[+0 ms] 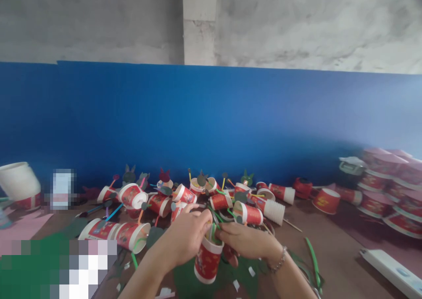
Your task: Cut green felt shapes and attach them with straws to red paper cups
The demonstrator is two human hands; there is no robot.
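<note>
A red paper cup (208, 261) with a white rim stands slightly tilted between my hands, low in the middle of the head view. Green strips (214, 228) that look like pipe cleaners stick up out of its mouth. My left hand (189, 231) is closed at the cup's left rim, its bent fingers beside the green strips; the thumb is hidden. On the other side, my right hand (242, 242) is wrapped round the cup, fingers at the rim and a fingertip showing lower down. A bracelet (279, 259) circles my right wrist.
Several red cups with pipe cleaners and dark paper shapes (128, 176) lie behind my hands. Stacked cups (275, 212) lie right of them. Red tubs (376, 202) are piled far right, near a white power strip (392, 270). A blue partition (211, 123) backs the table.
</note>
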